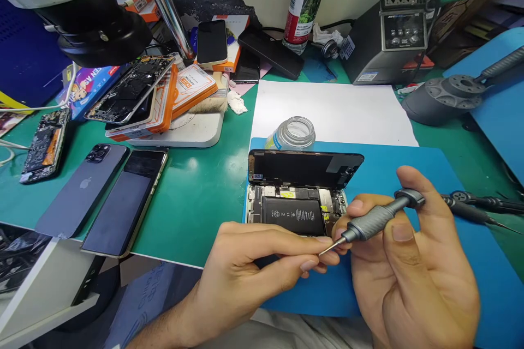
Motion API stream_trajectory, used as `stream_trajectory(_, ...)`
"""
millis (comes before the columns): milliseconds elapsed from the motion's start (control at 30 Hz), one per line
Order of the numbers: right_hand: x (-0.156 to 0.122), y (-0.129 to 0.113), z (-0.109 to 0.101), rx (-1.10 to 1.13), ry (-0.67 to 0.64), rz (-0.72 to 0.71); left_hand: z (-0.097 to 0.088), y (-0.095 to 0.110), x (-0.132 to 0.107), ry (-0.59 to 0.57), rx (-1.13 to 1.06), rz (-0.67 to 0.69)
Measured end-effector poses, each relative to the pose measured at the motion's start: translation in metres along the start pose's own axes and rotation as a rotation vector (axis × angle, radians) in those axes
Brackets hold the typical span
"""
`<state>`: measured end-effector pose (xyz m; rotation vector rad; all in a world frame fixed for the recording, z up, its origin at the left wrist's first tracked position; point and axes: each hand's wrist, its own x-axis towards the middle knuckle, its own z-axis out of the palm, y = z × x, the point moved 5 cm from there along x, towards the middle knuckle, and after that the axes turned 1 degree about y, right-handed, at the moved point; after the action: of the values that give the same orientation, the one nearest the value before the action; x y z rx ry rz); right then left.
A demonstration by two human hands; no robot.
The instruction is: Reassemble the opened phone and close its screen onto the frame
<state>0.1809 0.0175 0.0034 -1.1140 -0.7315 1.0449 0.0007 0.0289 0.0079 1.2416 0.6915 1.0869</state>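
Note:
In my right hand (417,262) is a grey precision screwdriver (374,221), its knurled handle between thumb and fingers and its cap near the index finger. The thin bit slants down to the left. My left hand (262,267) is closed in a pinch right at the bit's tip; anything small between those fingertips is hidden. Just behind both hands lies an opened phone (292,212), its black battery and boards showing. The phone's screen (305,169) stands raised along the far side. My left hand covers part of the phone's near edge.
Behind the phone stands a glass jar (297,133) by a white sheet (327,109). Tweezers (487,202) lie right on the blue mat (483,272). Two phones (84,188) lie left, below stacked boxes (192,90). A microscope head (102,27) overhangs the upper left.

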Motion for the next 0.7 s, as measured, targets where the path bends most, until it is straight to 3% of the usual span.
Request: stream_trajectory(700, -0.0018, -0.0019, 0.0012, -0.054, 0.024, -0.029, -0.0019, -0.0014, -0.0013, 0.037, -0.014, -0.033)
